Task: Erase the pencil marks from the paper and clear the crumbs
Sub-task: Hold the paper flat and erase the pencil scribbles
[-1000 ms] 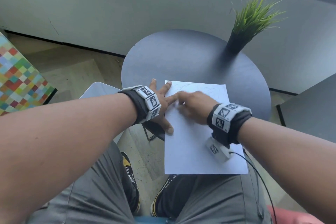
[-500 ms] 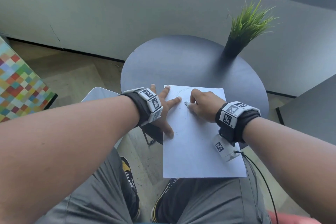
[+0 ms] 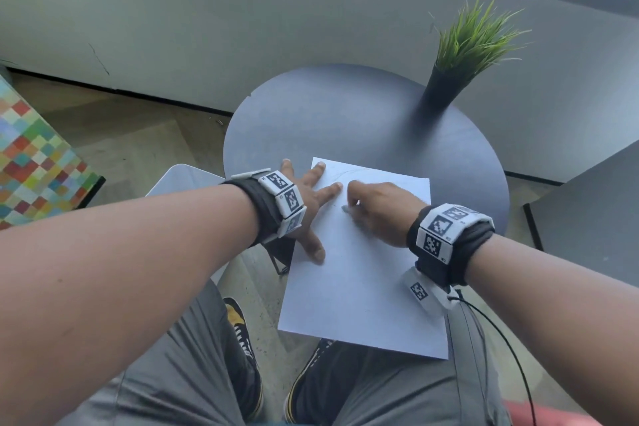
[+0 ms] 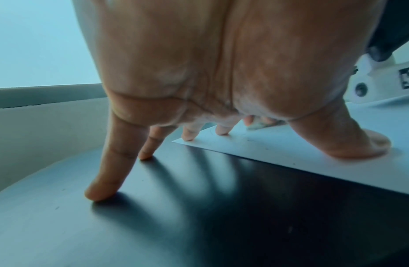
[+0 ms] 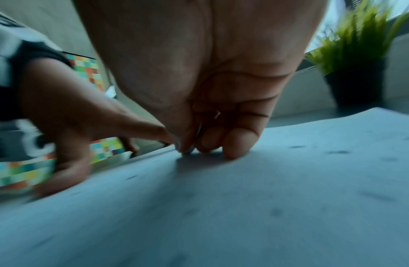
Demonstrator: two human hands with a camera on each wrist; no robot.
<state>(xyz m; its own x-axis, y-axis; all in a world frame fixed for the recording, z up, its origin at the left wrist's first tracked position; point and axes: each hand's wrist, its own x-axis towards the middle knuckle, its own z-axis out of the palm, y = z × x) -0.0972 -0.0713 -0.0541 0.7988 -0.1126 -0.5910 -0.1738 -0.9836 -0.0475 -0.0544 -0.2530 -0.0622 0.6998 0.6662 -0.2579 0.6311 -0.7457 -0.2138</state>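
while the left hand (image 3: 307, 211) lies spread with straight fingers, thumb and two fingertips pressing the near-left edge of the paper (image 3: 363, 287) and the other two on the round dark worktop (image 3: 345, 114), the right hand (image 3: 377, 211) curls its fingers around a small pale eraser (image 3: 345, 208) touching the sheet's upper part. dark crumbs (image 5: 340, 152) dot the paper. a potted plant (image 3: 460, 55) stands at the worktop's far right.

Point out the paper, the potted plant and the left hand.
paper (image 3: 363, 287): head view, bare middle of the sheet.
potted plant (image 3: 444, 90): head view, dark pot wall.
left hand (image 3: 313, 204): head view, back of the hand.
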